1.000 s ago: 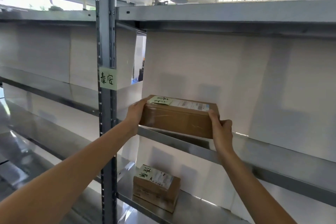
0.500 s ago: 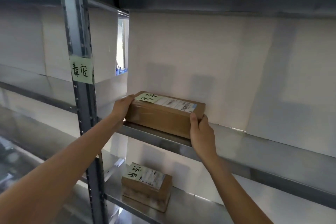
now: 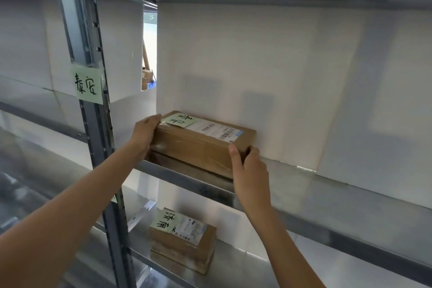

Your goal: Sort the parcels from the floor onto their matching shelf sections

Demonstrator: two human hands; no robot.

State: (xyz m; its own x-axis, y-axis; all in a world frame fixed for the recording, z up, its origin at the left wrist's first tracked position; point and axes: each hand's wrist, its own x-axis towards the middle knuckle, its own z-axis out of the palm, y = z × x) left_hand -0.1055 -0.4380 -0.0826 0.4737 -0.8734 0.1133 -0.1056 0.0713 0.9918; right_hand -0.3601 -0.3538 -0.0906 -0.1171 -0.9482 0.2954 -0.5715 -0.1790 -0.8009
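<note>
One brown parcel [image 3: 201, 145], centre frame, now sits on the middle shelf [image 3: 304, 184], whereas a second ago it hung above the edge; placement looks nearly done. The left hand [image 3: 145, 133] curls round its left end, the right hand [image 3: 250, 168] grips its near right corner. Its green note resembles the section label [image 3: 87, 84] at upper left. Bare shelf stretches rightward; the back panel [image 3: 280, 77] stands just behind.

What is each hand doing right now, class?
Left hand: grips the left end of the brown parcel.
Right hand: grips the parcel's right front corner.
</note>
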